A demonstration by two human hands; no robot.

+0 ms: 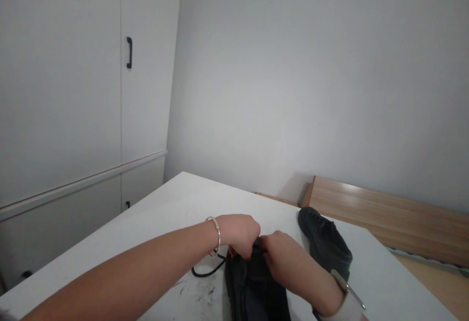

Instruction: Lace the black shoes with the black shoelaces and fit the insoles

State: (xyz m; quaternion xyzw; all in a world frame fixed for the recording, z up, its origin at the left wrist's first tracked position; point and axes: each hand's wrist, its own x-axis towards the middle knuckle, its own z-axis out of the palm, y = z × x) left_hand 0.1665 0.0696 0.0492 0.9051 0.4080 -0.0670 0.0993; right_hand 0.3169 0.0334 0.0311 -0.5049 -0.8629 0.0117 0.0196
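Observation:
A black shoe (pixel 262 291) lies on the white table in front of me, its opening toward me. Both hands meet over its lacing area. My left hand (pixel 242 233), with a silver bangle (pixel 218 235) at the wrist, is closed, fingertips pressed down at the shoe's front. My right hand (pixel 282 255) pinches at the same spot from the right, almost touching the left. What the fingertips hold is hidden. A black shoelace (pixel 207 275) curves out onto the table left of the shoe, beneath my left wrist. The second black shoe (pixel 324 238) sits beyond my right forearm.
The white table (pixel 183 199) narrows toward a far corner and bears dark smudges near the shoe. A wooden board (pixel 373 208) leans by the wall at right. White cabinets (pixel 146 96) with black handles stand at left.

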